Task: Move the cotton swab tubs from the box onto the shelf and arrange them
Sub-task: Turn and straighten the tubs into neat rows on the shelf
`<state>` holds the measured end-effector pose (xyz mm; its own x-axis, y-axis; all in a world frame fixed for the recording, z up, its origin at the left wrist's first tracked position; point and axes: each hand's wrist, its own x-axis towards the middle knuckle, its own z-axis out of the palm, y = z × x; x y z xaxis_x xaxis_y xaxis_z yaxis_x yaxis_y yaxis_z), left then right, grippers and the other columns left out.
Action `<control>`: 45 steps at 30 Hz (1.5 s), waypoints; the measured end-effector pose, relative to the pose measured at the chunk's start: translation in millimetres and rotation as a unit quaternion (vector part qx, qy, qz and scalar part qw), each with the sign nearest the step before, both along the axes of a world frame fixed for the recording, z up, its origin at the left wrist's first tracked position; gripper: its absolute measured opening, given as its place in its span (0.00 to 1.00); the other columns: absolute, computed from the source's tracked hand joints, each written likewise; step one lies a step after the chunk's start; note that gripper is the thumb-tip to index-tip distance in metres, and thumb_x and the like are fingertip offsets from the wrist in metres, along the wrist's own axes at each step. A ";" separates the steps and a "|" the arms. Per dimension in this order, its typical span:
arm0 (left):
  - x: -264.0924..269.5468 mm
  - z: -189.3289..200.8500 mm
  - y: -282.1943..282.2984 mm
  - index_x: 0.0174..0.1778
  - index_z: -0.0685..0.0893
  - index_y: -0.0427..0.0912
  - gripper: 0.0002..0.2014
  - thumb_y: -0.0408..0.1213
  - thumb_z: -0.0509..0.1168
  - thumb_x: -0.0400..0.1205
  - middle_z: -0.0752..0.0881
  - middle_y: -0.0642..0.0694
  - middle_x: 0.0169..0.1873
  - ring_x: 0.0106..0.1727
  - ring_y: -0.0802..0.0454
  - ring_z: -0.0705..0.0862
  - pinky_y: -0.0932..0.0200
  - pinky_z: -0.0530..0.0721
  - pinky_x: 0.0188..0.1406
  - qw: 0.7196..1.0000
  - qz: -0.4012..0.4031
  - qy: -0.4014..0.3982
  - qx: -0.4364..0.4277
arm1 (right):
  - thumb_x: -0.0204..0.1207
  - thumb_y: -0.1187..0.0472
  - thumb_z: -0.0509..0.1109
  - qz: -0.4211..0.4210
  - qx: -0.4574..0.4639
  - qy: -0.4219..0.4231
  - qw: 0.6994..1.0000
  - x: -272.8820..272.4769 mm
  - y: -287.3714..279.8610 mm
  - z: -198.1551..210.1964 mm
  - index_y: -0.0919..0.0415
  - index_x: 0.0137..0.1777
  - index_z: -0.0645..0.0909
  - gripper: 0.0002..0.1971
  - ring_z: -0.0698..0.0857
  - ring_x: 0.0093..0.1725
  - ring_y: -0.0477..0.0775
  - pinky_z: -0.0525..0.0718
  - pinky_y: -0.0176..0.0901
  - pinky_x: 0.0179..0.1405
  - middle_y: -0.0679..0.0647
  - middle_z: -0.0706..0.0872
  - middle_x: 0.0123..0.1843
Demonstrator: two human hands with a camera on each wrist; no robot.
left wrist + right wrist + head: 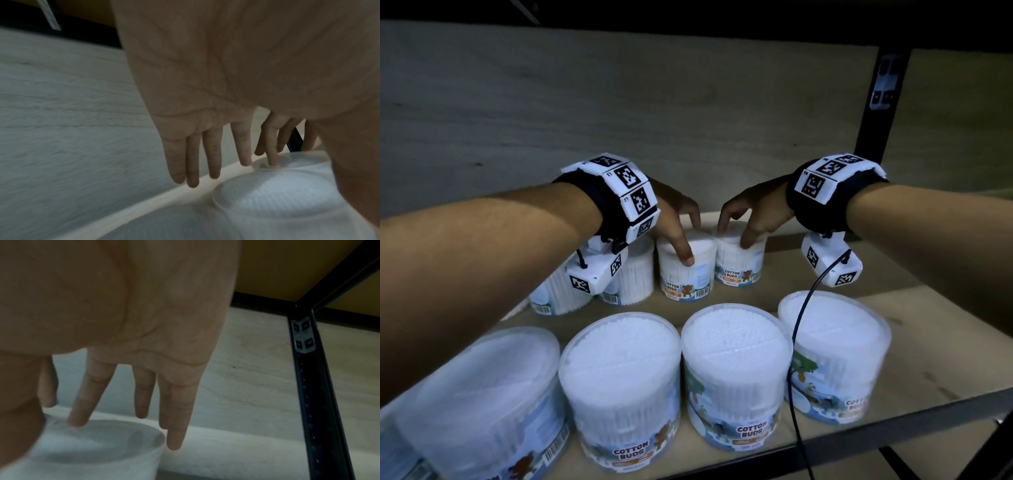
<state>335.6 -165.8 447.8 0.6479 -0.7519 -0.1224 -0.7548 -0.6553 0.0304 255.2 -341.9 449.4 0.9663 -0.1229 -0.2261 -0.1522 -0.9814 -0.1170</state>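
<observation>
Two small clear tubs of cotton buds stand side by side at the back of the wooden shelf (893,274). My left hand (690,241) grips the left tub (681,284) from above, thumb on its near wall and fingertips at its far rim. In the left wrist view my fingers (211,154) hang fairly straight behind that tub (277,198). My right hand (736,236) holds the right tub (739,267) the same way. In the right wrist view my fingers (141,394) reach over its lid (98,451), index tip on it.
Two more small tubs (633,274) stand at the back left, partly behind my left wrist. Several larger tubs (736,359) line the shelf's front edge. A black upright post (876,113) stands at the back right. A black cable (796,342) hangs from my right wrist.
</observation>
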 end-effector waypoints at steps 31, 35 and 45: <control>-3.9 -4.7 -15.2 0.55 0.87 0.42 0.39 0.72 0.73 0.63 0.89 0.46 0.49 0.53 0.46 0.85 0.57 0.79 0.48 0.996 0.067 -0.055 0.032 | 0.69 0.59 0.82 -0.015 0.027 0.012 0.999 1.8 5.2 -0.4 0.34 0.50 0.79 0.20 0.81 0.64 0.56 0.85 0.43 0.48 0.49 0.82 0.69; -6.8 -1.3 -14.7 0.57 0.87 0.44 0.39 0.74 0.72 0.63 0.88 0.47 0.52 0.55 0.48 0.84 0.57 0.75 0.44 0.995 0.069 -0.051 0.042 | 0.70 0.62 0.82 -0.017 0.023 0.016 0.999 0.6 8.7 1.2 0.38 0.56 0.79 0.22 0.79 0.66 0.57 0.88 0.51 0.55 0.52 0.79 0.72; -21.1 4.5 -17.7 0.60 0.86 0.40 0.36 0.69 0.70 0.70 0.86 0.46 0.57 0.58 0.49 0.81 0.60 0.70 0.49 0.995 0.054 -0.037 0.069 | 0.69 0.65 0.82 -0.024 0.035 0.050 0.998 -9.2 11.3 5.8 0.39 0.52 0.83 0.20 0.80 0.68 0.58 0.87 0.60 0.61 0.54 0.79 0.72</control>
